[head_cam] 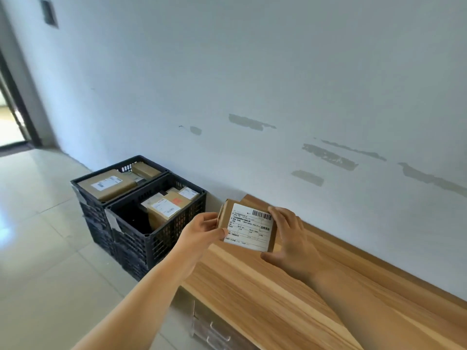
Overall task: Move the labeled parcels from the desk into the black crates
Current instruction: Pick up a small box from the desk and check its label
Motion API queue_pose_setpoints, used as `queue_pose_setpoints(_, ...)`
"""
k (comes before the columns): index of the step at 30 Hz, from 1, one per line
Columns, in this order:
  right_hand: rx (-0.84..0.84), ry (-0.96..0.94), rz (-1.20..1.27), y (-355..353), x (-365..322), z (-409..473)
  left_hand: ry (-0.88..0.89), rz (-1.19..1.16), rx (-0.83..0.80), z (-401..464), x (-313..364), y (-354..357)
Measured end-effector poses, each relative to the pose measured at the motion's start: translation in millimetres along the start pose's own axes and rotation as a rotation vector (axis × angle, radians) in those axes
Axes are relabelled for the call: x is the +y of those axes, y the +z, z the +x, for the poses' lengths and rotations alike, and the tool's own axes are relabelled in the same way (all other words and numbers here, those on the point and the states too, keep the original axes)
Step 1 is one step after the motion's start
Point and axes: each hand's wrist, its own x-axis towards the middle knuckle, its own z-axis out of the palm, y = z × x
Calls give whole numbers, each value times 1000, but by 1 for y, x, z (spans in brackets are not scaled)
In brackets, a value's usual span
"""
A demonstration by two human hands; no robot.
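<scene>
Your left forearm reaches in from seven o'clock, and your left hand (202, 229) pinches the left edge of the small brown cardboard parcel with the white barcode label (249, 227), thumb on the label's lower left corner. Your right hand (288, 238) grips the parcel's right side, fingers curled over the top edge and thumb under the bottom corner. So both hands are closed on it, and it sits raised over the far left end of the light wood-grain desk (265, 299), near centre of view; whether its underside touches the desktop you cannot tell.

At ten o'clock from the parcel stand the two black slatted plastic crates on the pale tiled floor: the nearer crate (156, 236) just beside the desk's end, the farther crate (101, 188) behind it against the wall. Both already hold labelled boxes. The nearer one shows a dark free pocket on its left side.

Watch the handover. If you let go with the right hand early, the left pinch on one edge may let the parcel swing and slip. Aim for that free pocket; dropped on the stacked boxes, it could perch tilted or clip the rim and fall to the tiles.
</scene>
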Motion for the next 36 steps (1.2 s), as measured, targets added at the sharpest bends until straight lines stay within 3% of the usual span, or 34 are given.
queue_pose_setpoints(11, -110, -133, 73, 152, -196, 165, -60, 60, 220, 44, 23, -268)
queue_pose_setpoints(17, -160, -139, 85, 207, -256, 227, -111, 103, 240, 80, 26, -358)
queue_pose_setpoints(27, -244, -82, 114, 273, -244, 330, -201, 160, 268, 185, 9, -419)
queue_pose_setpoints(36, -335, 32, 177, 341, -208, 473, -222, 333, 342, 346, 39, -482)
